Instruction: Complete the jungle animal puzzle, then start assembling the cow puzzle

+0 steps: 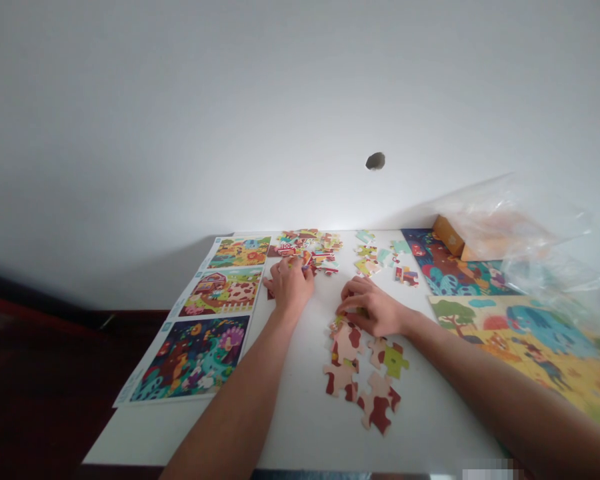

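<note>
My left hand [291, 285] reaches over a pile of red and white puzzle pieces [325, 259] at the far side of the table. Its fingers are spread and bent down, touching pieces there; the tips are partly hidden. My right hand [373, 308] is curled at the top of a group of cow-patterned puzzle pieces [349, 341]. A small greenish puzzle piece [363, 311] shows between its thumb and fingers. Below this hand lie more brown-spotted pieces [380, 410] and a green piece [395, 361].
A reference sheet [183, 308] with three pictures lies on the left of the white table [300, 427]. Pale green and yellow pieces [367, 257] lie at the back. On the right are an animal picture [510, 333], a dark picture [437, 270], an orange box [450, 237] and clear plastic [545, 220].
</note>
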`<action>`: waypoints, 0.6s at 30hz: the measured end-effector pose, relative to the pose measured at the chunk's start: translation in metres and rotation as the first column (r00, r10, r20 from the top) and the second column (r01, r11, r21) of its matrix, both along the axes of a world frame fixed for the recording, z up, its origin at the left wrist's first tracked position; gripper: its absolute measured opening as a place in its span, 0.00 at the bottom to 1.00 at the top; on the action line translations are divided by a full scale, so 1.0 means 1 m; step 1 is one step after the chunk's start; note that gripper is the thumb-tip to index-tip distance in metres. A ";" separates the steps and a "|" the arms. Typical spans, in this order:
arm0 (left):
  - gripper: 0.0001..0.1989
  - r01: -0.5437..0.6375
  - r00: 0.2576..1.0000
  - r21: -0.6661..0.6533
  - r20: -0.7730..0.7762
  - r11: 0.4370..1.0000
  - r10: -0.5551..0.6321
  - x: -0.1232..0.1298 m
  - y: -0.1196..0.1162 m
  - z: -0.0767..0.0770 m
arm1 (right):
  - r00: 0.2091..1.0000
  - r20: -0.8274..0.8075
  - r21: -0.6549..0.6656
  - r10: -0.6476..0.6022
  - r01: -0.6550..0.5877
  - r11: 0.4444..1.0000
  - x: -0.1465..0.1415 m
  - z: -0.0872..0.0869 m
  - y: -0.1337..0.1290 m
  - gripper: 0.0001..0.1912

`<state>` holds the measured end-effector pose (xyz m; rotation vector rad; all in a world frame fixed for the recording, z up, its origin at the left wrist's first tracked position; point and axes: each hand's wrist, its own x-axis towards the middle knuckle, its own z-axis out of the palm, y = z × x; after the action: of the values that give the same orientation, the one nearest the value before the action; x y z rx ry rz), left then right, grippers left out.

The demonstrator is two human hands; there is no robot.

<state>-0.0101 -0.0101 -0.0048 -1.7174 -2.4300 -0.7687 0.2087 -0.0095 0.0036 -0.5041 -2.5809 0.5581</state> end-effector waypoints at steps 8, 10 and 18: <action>0.15 0.249 0.969 0.031 0.001 0.968 -0.249 0.000 0.003 -0.008 | 0.999 0.042 0.012 -0.024 0.024 1.000 -0.001 0.006 -0.004 0.06; 0.17 0.301 0.953 0.054 0.009 0.952 -0.301 0.000 0.005 -0.010 | 0.998 0.050 0.021 -0.037 0.036 0.999 -0.001 0.006 -0.004 0.05; 0.14 0.627 0.757 0.141 0.121 0.766 -0.642 0.002 0.006 -0.011 | 0.990 0.022 0.118 -0.139 0.135 0.984 0.001 -0.002 0.001 0.16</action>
<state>-0.0085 -0.0041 -0.0159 -2.5668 -1.8084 -1.0918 0.2092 -0.0087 0.0016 -0.6486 -2.5642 0.3540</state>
